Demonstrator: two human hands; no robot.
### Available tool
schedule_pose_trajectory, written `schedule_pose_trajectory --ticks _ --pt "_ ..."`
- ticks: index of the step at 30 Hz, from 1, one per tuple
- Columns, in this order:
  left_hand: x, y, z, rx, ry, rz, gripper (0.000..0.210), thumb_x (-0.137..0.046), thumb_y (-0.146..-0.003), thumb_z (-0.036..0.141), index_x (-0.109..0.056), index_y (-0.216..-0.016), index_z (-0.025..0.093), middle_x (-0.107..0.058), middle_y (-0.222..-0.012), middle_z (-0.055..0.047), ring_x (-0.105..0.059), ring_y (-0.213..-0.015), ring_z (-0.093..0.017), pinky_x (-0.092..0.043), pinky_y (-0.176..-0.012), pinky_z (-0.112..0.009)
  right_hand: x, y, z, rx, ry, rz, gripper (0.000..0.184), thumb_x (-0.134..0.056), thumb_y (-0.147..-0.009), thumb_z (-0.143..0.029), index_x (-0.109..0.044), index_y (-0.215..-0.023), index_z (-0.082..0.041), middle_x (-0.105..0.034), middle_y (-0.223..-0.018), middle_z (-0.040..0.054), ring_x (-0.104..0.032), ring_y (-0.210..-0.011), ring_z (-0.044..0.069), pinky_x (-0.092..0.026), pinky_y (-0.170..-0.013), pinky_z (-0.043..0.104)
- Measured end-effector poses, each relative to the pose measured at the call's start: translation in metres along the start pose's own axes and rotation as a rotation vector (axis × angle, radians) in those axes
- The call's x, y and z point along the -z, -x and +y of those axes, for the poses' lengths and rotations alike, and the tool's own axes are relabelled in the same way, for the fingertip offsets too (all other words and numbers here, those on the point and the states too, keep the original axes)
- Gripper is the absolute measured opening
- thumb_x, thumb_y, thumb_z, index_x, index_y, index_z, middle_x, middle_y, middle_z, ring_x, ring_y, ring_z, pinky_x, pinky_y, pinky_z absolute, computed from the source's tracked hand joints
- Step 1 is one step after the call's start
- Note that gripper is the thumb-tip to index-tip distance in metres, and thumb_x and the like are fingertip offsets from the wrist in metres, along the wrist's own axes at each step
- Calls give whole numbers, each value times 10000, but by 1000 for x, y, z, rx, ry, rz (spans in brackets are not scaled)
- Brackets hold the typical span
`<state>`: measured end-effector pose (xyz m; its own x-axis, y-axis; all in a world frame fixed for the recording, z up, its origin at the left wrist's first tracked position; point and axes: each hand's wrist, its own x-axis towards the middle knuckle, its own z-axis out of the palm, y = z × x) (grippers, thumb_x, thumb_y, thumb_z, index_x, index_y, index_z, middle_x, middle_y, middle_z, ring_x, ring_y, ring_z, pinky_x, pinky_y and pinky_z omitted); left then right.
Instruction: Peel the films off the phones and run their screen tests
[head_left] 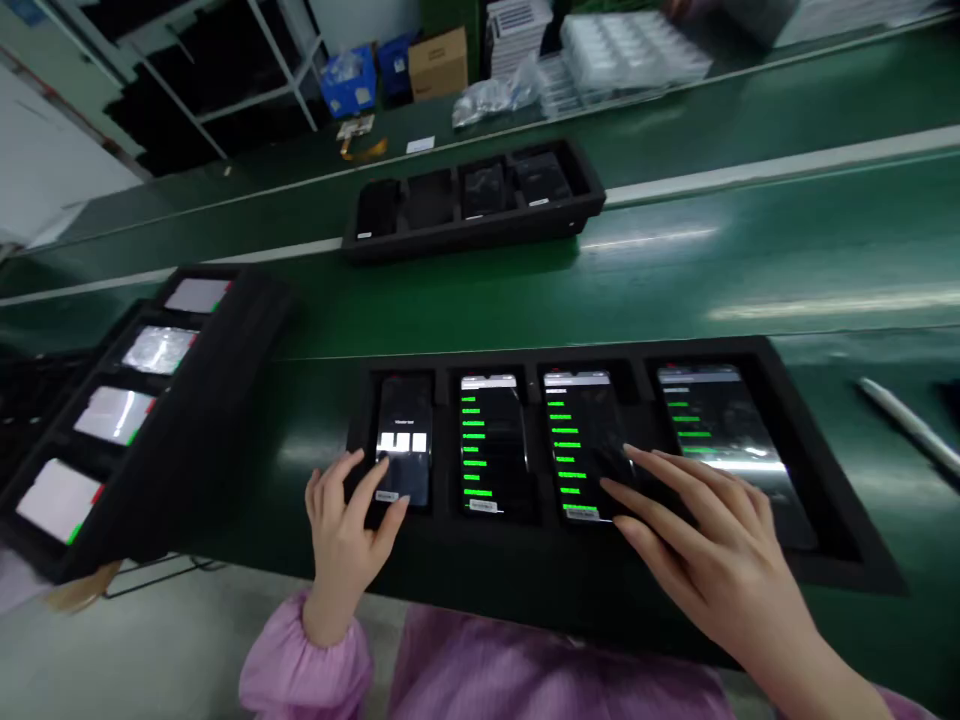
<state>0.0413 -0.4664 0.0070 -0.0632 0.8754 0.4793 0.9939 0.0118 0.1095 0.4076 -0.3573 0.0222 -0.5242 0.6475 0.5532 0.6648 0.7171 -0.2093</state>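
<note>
A black foam tray (442,545) lies on the green bench in front of me, with several phones set in its slots. My left hand (349,525) is over the leftmost phone (405,400), fingers apart, a fingertip at its lower screen; that screen shows three white squares. Beside it, the second phone (491,440) shows rows of green text. My right hand (709,535) reaches over the lower right part of the third phone (574,435), which has similar green rows, its fingers stretched out. Partly behind that hand is the rightmost phone (720,420), with green lines and a reflection.
At the left stands a black tray (247,340) of phones with white screens. Another black tray (480,230) with dark-screened phones sits further back. A white pen-like stick (907,415) lies at the right. Boxes (439,65) and clear plastic trays (630,50) are along the far side.
</note>
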Motion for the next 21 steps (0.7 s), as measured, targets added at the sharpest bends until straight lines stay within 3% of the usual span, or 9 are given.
schedule_pose_trajectory --ticks 3,5,8,10,14,16,21 --pt "5 -18 0 88 -76 -139 494 -596 -1011 541 -658 -1398 240 -508 -1546 -188 -451 -1458 -427 -283 -1209 -736 -1 6 0 -5 31 -28 257 -533 -1085 -357 -723 -1202 -230 -661 -1400 137 -627 -1231 345 -445 -1001 523" --pt "5 -26 5 115 -85 -141 527 -561 -1014 594 -666 -1385 235 -485 -1575 -190 -399 -1492 -448 -232 -1209 -776 -2 8 -2 -21 62 -56 294 -504 -1093 -374 -738 -1186 -224 -643 -1427 144 -619 -1244 360 -443 -995 536" --pt "3 -29 24 43 5 -81 516 -547 -1033 558 -645 -1404 214 -540 -1526 -180 -427 -1481 -381 -207 -1267 -681 -5 10 -3 -26 79 -67 313 -493 -1097 -381 -744 -1190 -218 -643 -1423 147 -614 -1245 363 -447 -986 535" --pt "1 -31 42 -54 70 -140 479 -529 -1053 518 -627 -1433 244 -566 -1514 -145 -440 -1475 -331 -157 -1302 -621 -6 11 -2 -19 77 -59 301 -503 -1094 -365 -741 -1195 -211 -648 -1409 151 -617 -1237 362 -449 -971 526" --pt "-6 -39 71 -133 90 -230 518 -514 -1038 601 -603 -1473 333 -519 -1590 -104 -399 -1505 -340 1 -1300 -670 -7 13 -1 -22 77 -59 290 -508 -1092 -352 -738 -1192 -207 -645 -1409 155 -620 -1236 379 -446 -942 523" --pt "-8 -43 76 -131 96 -221 533 -513 -1029 631 -623 -1452 326 -520 -1593 -102 -390 -1512 -344 13 -1297 -677 -8 13 -1 -27 77 -43 292 -509 -1090 -361 -739 -1188 -212 -654 -1395 153 -625 -1227 391 -444 -931 529" --pt "-5 -36 75 -104 184 -79 500 -536 -1037 587 -670 -1391 260 -654 -1440 -101 -487 -1450 -276 -74 -1338 -553 -10 13 -2 -41 58 -32 291 -510 -1085 -375 -733 -1196 -224 -664 -1386 153 -637 -1211 410 -440 -912 547"
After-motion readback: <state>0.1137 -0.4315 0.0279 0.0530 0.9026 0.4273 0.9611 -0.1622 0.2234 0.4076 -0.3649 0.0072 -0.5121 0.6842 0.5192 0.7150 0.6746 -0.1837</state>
